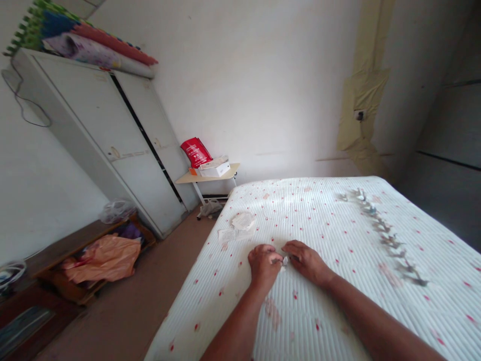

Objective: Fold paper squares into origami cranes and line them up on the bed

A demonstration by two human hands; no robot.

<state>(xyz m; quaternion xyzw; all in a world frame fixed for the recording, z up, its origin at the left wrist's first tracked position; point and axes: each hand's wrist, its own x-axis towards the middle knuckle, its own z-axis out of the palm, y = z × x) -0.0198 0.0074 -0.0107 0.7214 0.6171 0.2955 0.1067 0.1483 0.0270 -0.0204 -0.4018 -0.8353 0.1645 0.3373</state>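
Note:
A small, pale piece of folded paper (284, 261) is between my two hands, just above or on the mattress (300, 321). My left hand (264, 263) pinches it from the left with thumb and fingertips. From the other side, the curled fingers of my right hand (306, 261) close on its edge. The fingers hide much of the paper, so its exact shape is unclear. Beyond my left hand lie thin printed paper sheets (243, 220), some in a loose pile. On the right a row of small folded paper figures (385, 230), blurred, runs away from me.
A small table (184, 178) with a red bag (195, 152) and a white box (216, 169) stands beyond the mattress. Left are a grey metal cabinet (93, 115) topped with rolled mats (101, 52), and a low wooden bench (41, 263) with an orange plastic bag (103, 260).

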